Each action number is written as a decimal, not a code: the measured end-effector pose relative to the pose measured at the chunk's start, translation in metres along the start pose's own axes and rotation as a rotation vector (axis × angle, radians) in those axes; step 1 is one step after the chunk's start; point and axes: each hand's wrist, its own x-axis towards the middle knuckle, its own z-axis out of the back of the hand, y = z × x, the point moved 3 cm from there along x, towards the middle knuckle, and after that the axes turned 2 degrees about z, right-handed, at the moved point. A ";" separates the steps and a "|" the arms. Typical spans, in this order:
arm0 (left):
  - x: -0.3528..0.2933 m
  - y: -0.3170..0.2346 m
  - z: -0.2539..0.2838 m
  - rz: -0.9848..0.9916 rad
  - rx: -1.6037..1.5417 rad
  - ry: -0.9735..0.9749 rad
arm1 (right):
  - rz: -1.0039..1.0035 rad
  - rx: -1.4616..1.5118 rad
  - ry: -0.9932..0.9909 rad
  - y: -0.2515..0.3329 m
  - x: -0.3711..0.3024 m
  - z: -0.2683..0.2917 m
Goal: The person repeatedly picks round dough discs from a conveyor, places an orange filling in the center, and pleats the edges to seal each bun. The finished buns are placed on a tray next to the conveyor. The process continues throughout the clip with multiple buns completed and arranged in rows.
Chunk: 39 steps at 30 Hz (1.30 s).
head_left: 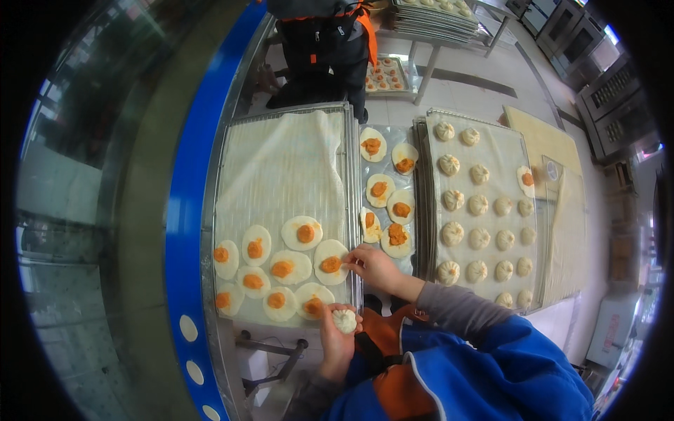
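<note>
A pleated bun (344, 321) rests in my left hand (339, 344), whose fingers curl around it at the near edge of the left tray. My right hand (379, 270) reaches to the tray's right side, thumb and fingertips pinched at the edge of a flat round dough wrapper (334, 247) topped with orange filling (331, 264). More wrappers with filling lie around it on the cloth, among them one wrapper (291, 266) to its left and another (302, 233) farther off. The nearest wrapper (314, 300) is partly behind my left hand.
The cloth-lined left tray (281, 168) sits beside a blue-edged counter (193, 154). Filled wrappers lie on a plastic-covered surface (387, 151) in the middle. On the right, stacked trays (442, 203) carry rows of pleated buns (479, 205). A person in dark clothes (316, 49) stands at the far end.
</note>
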 end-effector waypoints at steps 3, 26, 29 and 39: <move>-0.003 -0.001 0.002 0.002 0.009 -0.035 | -0.024 0.021 -0.056 -0.004 0.003 -0.010; 0.001 -0.007 0.004 -0.005 -0.007 0.013 | -0.054 0.126 -0.148 -0.016 0.005 -0.027; 0.000 -0.009 0.004 -0.025 0.003 0.009 | -0.101 0.249 -0.122 -0.022 0.006 -0.030; 0.001 -0.009 0.006 0.006 -0.009 -0.008 | -0.037 -0.023 -0.278 -0.007 0.005 -0.037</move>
